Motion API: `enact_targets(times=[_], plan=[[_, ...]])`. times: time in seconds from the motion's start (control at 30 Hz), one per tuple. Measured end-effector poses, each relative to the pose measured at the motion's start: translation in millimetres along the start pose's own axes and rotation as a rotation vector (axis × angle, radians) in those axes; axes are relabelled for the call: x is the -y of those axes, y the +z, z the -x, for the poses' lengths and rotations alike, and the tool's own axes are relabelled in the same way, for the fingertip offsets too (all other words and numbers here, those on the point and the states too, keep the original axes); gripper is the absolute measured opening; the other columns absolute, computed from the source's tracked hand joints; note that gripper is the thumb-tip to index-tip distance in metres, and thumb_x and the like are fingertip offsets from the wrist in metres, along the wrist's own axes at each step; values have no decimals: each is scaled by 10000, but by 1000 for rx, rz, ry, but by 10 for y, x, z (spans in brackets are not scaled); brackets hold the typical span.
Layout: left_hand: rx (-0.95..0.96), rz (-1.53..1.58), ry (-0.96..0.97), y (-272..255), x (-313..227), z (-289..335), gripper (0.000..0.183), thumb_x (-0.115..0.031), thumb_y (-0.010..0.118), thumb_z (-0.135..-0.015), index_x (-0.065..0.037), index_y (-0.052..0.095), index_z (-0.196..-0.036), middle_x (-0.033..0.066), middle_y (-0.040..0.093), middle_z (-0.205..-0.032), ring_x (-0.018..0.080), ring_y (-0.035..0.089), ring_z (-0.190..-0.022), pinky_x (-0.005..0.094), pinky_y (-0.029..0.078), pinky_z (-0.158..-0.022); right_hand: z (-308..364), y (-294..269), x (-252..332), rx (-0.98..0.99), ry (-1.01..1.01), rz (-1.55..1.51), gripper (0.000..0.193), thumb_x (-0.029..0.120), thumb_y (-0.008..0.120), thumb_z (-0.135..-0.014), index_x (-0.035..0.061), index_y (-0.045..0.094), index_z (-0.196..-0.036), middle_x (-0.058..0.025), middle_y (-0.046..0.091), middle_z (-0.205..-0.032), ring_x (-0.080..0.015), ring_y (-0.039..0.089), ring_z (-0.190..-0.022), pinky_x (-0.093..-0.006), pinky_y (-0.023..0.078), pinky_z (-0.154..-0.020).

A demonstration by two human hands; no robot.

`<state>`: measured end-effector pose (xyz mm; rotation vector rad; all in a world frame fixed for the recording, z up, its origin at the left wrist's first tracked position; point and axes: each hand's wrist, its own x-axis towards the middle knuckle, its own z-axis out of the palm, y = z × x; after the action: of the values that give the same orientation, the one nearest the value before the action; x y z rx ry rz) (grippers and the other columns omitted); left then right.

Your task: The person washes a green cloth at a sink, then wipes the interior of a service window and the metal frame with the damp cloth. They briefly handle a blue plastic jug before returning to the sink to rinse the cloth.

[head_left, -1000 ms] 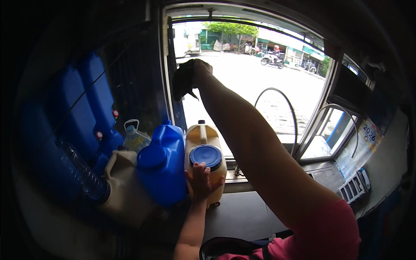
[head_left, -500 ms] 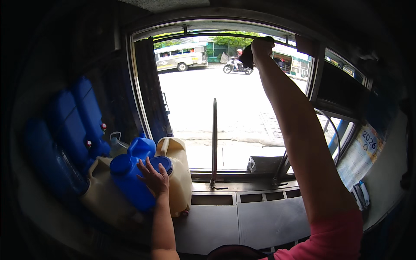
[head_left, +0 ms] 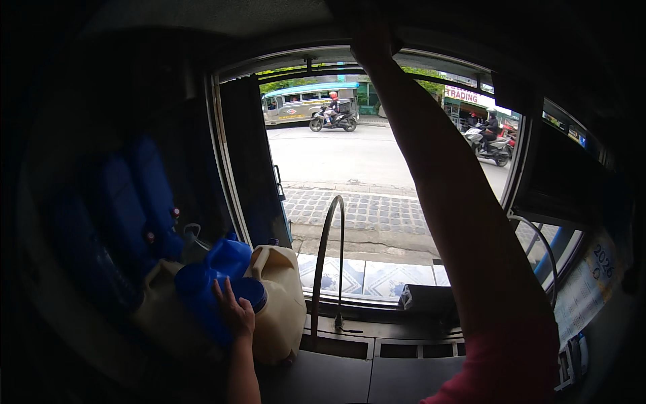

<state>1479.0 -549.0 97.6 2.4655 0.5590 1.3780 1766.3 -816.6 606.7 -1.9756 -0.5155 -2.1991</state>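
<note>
My left hand (head_left: 237, 315) rests with its fingers stretched out against the blue jug (head_left: 205, 303), beside the dark blue cap (head_left: 252, 293) of a cream plastic jug (head_left: 284, 303). High up, my right hand (head_left: 374, 44) is raised to the top of the window frame (head_left: 282, 60), its arm crossing the opening. The fingers are in deep shadow. A dark cloth, plain in the earlier view, seems bunched in them, though its outline is hard to make out now.
A curved metal spout (head_left: 326, 259) rises from the steel counter (head_left: 323, 380). Blue water containers (head_left: 151, 178) stand at the left. A calendar (head_left: 589, 286) hangs at the right. Outside, motorcycles (head_left: 333, 121) and a long passenger vehicle (head_left: 306, 101) are on the road.
My right hand has moved up and left to the top of the frame. My left hand has come down onto the blue jug. The view has tilted upward, and traffic outside has shifted.
</note>
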Motion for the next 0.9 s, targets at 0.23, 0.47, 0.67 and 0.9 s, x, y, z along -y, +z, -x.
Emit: enact_targets(times=[0.23,0.47,0.67,0.9], plan=[[76,-18,-21,-91,-66,-19,601,-35,441,-782,3,389,-1380,255,247,-1481,406,234,-1389,466,230,-1139,193,145,-1006,176,-299,95,309,147,621,-818,58,623,-1113,-142,399,-1434,-368,394,-1270,-463,396,-1035],[70,-29,16,20,59,-21,614,-21,434,-775,0,384,-1387,251,271,-1474,389,246,-1390,473,220,-1138,506,-774,-3739,-77,-374,542,306,99,577,-829,11,613,-1119,-207,526,-1234,-368,494,-1186,-414,441,-961],[110,-214,-4,16,104,13,588,-108,440,-811,-45,397,-1394,197,298,-1484,344,276,-1389,515,195,-1122,971,-1086,-4607,-190,-24,573,221,75,520,-816,-27,649,-964,-242,656,-984,-386,621,-989,-418,508,-838],[85,-118,21,18,97,-17,572,-155,436,-834,-73,398,-1399,179,307,-1488,332,297,-1383,608,197,-1080,1919,-1378,-3710,200,1125,143,247,163,552,-858,-45,655,-941,-242,663,-969,-323,659,-938,-397,543,-771]])
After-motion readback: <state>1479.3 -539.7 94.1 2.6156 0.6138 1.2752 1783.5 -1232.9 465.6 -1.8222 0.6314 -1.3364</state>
